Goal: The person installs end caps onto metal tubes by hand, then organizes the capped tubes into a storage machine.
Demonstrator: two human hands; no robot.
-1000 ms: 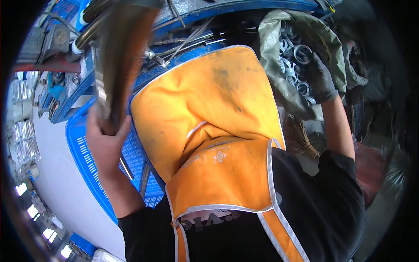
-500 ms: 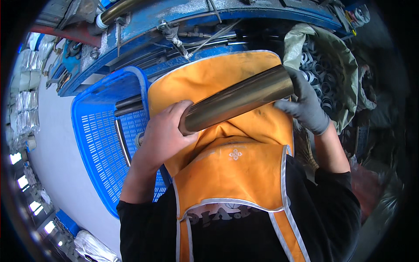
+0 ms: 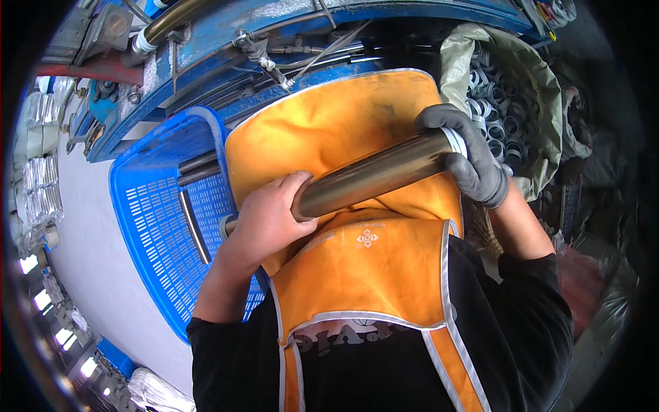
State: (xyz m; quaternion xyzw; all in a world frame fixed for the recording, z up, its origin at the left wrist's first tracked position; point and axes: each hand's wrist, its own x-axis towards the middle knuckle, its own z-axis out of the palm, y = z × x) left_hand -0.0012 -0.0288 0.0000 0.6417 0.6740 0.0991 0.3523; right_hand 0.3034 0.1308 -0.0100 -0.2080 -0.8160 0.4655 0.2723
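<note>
A bronze-coloured metal tube [image 3: 381, 172] lies slanted above my orange apron [image 3: 364, 275], its right end farther away and higher. My bare left hand [image 3: 268, 216] is closed round the tube's near left end, thumb beneath and fingers mostly hidden. At the other end sits a white ring [image 3: 454, 141], apparently round the tube's rim. My right hand [image 3: 477, 158], in a grey glove, grips this ring between its thumb and curled fingers. How far the ring sits on the tube I cannot tell.
To the left stands a blue plastic basket [image 3: 147, 233] with several tubes [image 3: 194, 226] inside. A pale woven sack [image 3: 456, 58] full of white and grey rings [image 3: 504, 113] stands at the far right. A blue metal bench [image 3: 288, 31] with rods and fittings runs across the back.
My right hand has shifted from covering the tube's end to gripping a white ring now visible there. The tube has moved slightly, its left end going right and down.
</note>
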